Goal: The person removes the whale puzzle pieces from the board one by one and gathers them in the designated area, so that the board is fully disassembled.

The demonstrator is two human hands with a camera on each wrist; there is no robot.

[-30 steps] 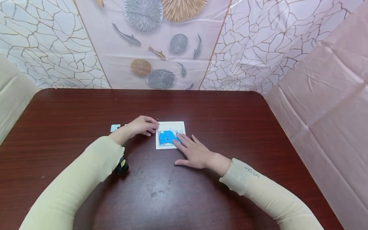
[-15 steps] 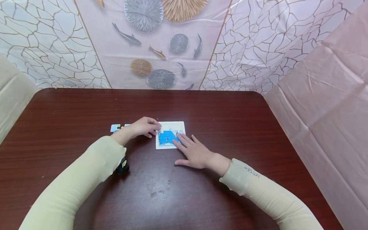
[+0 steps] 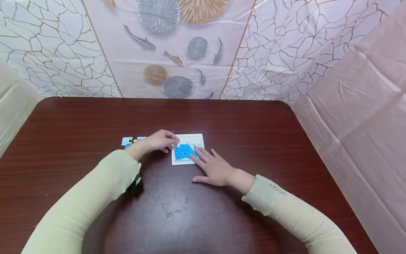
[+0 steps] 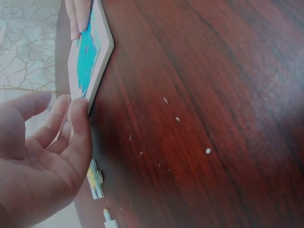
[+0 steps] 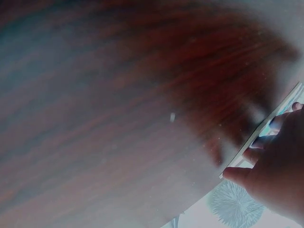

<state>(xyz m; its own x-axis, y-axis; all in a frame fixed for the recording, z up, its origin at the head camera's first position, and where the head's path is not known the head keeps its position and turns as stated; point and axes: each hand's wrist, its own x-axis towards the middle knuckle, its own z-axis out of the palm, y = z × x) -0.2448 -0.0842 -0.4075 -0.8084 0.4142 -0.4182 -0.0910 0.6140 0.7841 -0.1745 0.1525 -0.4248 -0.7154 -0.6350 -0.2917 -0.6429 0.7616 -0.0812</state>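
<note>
A square white-framed jigsaw puzzle board [image 3: 188, 135] lies on the table with a blue whale picture [image 3: 183, 151] partly assembled in it. My left hand [image 3: 160, 140] reaches over its left edge, fingertips at the upper left part. In the left wrist view the fingers of the left hand [image 4: 52, 152] are loosely bent, thumb apart, with a fingertip at the board's rim and no piece seen between them. My right hand [image 3: 215, 168] lies with fingers spread and straight, fingertips on the board's right side. That hand hides the picture's lower right part.
Loose puzzle pieces [image 3: 127, 141] lie on the dark wooden table [image 3: 241, 127] left of the board, partly behind the left forearm. A dark object [image 3: 137, 184] shows under the left sleeve. Patterned fabric [image 3: 203, 53] hangs behind the table. Small pale specks [image 4: 208, 151] dot the tabletop.
My left hand has shifted slightly right, its fingertips moving further over the board's upper left part. More of the loose pieces shows behind the wrist. The right hand has stayed put.
</note>
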